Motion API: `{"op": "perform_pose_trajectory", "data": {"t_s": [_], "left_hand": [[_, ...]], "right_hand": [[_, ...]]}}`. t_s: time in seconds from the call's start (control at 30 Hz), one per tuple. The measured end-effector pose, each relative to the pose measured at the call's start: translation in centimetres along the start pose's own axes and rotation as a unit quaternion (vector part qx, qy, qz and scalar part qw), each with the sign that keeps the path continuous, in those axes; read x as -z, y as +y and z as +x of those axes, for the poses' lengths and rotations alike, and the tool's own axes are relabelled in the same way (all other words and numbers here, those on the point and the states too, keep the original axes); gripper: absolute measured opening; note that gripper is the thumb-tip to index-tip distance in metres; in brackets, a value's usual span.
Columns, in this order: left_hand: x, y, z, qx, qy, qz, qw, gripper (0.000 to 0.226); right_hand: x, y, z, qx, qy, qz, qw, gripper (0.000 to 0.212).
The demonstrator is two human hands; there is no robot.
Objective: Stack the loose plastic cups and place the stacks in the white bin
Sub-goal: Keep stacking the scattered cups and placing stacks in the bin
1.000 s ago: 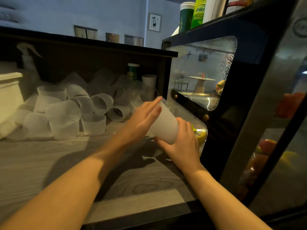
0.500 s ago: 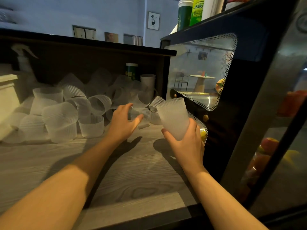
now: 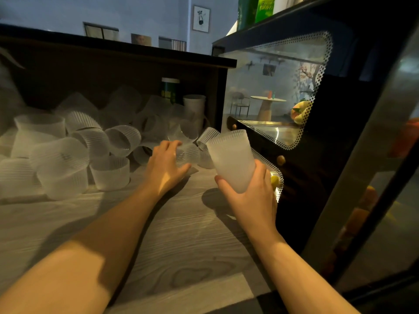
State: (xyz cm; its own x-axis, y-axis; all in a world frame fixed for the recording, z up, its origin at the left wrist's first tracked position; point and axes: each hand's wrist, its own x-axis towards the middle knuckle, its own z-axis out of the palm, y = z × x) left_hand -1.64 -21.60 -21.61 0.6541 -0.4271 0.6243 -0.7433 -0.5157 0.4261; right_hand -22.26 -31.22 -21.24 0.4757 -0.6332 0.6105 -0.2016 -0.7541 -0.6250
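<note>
The right hand (image 3: 251, 196) grips a frosted, ribbed translucent plastic cup stack (image 3: 231, 159), upright above the grey wood-grain counter (image 3: 181, 245) at about 3 o'clock, while the left hand (image 3: 165, 164) closes its fingers on a loose ribbed cup (image 3: 188, 152) lying on its side at 12 o'clock. That thin cup could squirt from the grip or knock its neighbours off the heap if pinched carelessly. Half a second ago the left hand was lower and barely touching it; the white bin is out of view.

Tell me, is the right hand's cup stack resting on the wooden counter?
No, the right hand holds the cup stack upright, above the counter.
</note>
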Motion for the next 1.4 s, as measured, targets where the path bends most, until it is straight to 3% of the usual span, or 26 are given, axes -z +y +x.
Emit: {"op": "perform_pose_trajectory", "data": {"t_s": [0.23,0.37,0.6,0.8,0.97,1.13,1.27,1.4], "left_hand": [[2.2,1.3,-0.8,0.031,0.086,-0.205,0.974,0.051],[4.3,2.2,-1.1,0.079,0.074,-0.322,0.94,0.053],[8.7,3.9,-1.5,0.075,0.077,-0.4,0.91,0.044],[9.4,4.5,-2.4,0.004,0.021,-0.379,0.925,0.056],[8.7,4.2,-2.8,-0.036,-0.005,-0.324,0.945,0.05],[9.2,4.8,-2.8,-0.036,-0.033,-0.35,0.936,0.053],[8.9,5.7,-3.8,-0.047,-0.1,-0.312,0.944,0.06],[7.4,7.5,-4.8,-0.004,-0.146,-0.378,0.914,0.067]], "right_hand": [[0.3,-0.3,-0.3,-0.002,-0.009,0.019,1.0,0.08],[0.3,-0.4,-0.3,0.001,-0.016,0.034,0.999,0.081],[0.3,-0.7,-0.4,0.039,-0.022,0.005,0.999,0.084],[0.0,-1.3,-0.8,0.117,-0.033,-0.056,0.991,0.083],[-0.2,-1.3,-0.9,0.133,-0.025,-0.089,0.987,0.087],[0.1,-1.4,-1.0,0.145,-0.022,-0.091,0.985,0.086],[0.0,-1.7,-1.3,0.153,-0.036,-0.093,0.983,0.086],[0.5,-1.4,-1.1,0.118,-0.036,-0.065,0.99,0.084]]}}
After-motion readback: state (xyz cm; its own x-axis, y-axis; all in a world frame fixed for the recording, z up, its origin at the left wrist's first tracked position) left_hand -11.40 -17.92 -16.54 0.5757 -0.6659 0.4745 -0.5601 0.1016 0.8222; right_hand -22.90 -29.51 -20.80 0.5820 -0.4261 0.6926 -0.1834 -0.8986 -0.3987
